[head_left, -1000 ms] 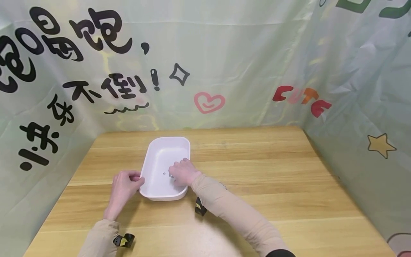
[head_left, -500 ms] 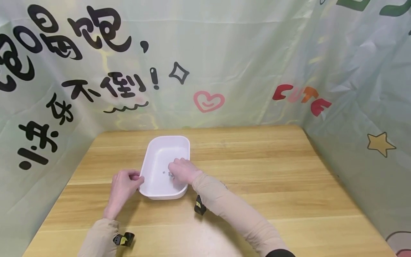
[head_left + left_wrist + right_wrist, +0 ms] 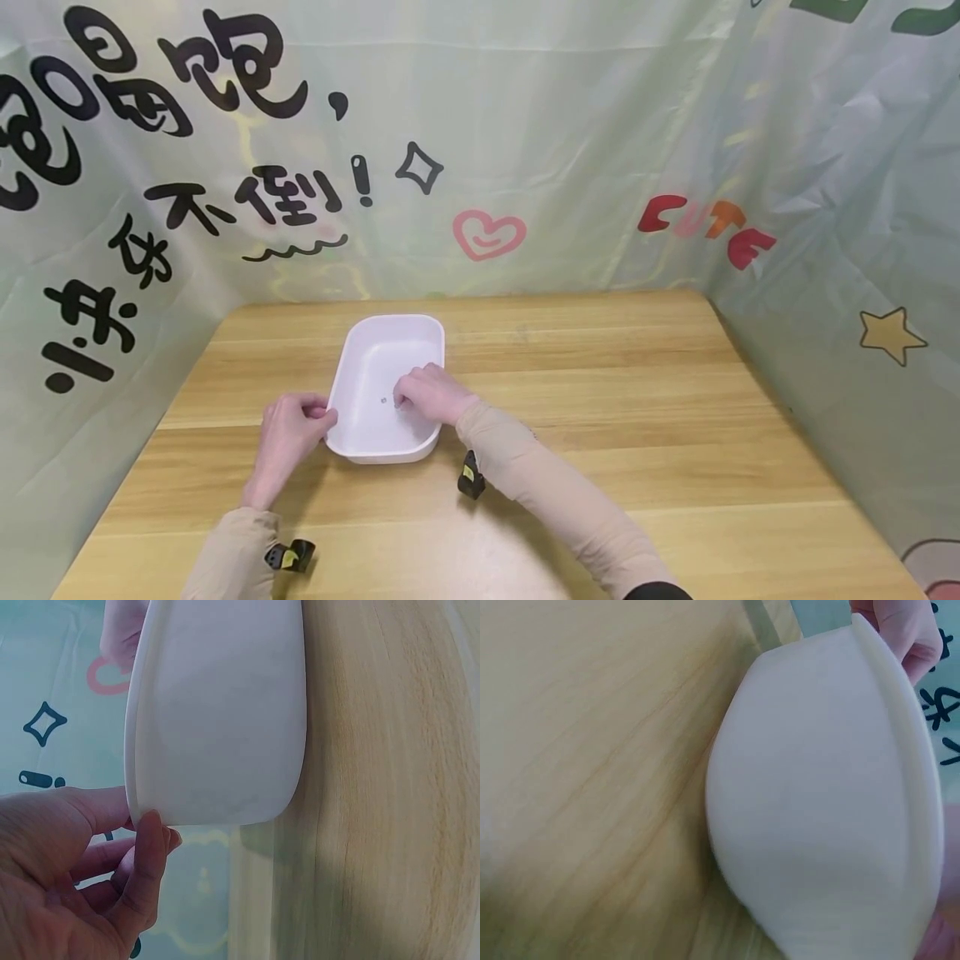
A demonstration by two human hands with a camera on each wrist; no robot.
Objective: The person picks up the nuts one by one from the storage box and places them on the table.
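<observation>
On the counter (image 3: 600, 433), the left hand (image 3: 291, 427) pinched the tub (image 3: 384, 354), likely steadying it, while the right hand (image 3: 437, 393) curled inside, its hold, if any, hidden.

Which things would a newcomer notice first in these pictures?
Probably the large black writing on the backdrop, at upper left in the head view. Then the white tray on the wooden table, the left hand holding its left edge and the right hand reaching into it.
</observation>
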